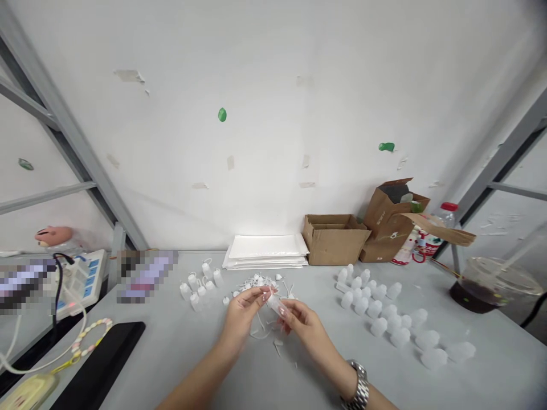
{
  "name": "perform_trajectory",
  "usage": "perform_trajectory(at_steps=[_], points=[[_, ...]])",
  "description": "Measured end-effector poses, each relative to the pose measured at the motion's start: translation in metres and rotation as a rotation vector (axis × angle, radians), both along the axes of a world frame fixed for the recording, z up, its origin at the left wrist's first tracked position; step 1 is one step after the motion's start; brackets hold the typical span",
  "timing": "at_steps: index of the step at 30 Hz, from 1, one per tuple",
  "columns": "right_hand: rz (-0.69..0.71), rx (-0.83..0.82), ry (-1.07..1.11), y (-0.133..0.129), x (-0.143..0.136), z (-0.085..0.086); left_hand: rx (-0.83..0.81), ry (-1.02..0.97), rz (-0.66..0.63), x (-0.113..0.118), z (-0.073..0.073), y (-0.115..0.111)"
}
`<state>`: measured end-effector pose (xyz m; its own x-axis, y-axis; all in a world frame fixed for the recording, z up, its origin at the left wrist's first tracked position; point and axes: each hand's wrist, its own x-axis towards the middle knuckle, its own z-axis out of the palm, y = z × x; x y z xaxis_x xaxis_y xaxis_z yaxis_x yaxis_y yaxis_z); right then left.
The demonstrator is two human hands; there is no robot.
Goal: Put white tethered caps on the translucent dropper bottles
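1. The right hand (301,320) grasps the lower end of a small bottle (280,308), tilted above the desk (265,387); the left hand (245,312) pinches its upper end.
2. More bottles (400,337) sit in rows to the right.
3. White caps (258,281) lie heaped just beyond the hands.
4. Behind, a white stack (265,247) lies beside a cardboard box (337,245).
5. A paper bag (376,222) carries a white logo (394,235) and pale lettering, too small to read.

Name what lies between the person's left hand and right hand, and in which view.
In the head view, a small translucent container lies between the left hand and the right hand, with fingers of both at its ends.
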<state>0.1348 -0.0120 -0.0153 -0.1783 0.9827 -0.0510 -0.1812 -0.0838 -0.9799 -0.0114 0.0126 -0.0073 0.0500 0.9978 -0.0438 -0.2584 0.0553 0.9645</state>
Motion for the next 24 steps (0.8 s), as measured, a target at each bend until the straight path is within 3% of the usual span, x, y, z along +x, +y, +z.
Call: perform_trajectory(at_steps=[2,4,9,11,20,24], points=[[-0.08,0.026,-0.031,-0.0007,-0.0011,0.0002,0.011,-0.004,0.008,0.0013,0.0017,-0.0016],[-0.071,0.018,-0.034,-0.0016,-0.0016,-0.0011,0.029,0.0,-0.005,0.0013,0.0019,-0.0025],[0.212,-0.135,0.231,-0.0041,-0.0015,-0.0039,0.096,0.03,-0.063,-0.0031,0.0007,-0.0006],[0.259,-0.179,0.311,-0.0051,-0.0014,-0.0025,0.109,0.038,-0.084,-0.0045,0.0024,0.0003],[-0.074,0.046,-0.04,-0.0005,0.002,-0.0002,0.042,0.037,0.022,-0.0012,0.0084,-0.0027],[-0.109,0.108,-0.051,0.0002,0.0057,-0.0006,-0.136,-0.094,0.054,-0.0024,0.0056,0.0001]])
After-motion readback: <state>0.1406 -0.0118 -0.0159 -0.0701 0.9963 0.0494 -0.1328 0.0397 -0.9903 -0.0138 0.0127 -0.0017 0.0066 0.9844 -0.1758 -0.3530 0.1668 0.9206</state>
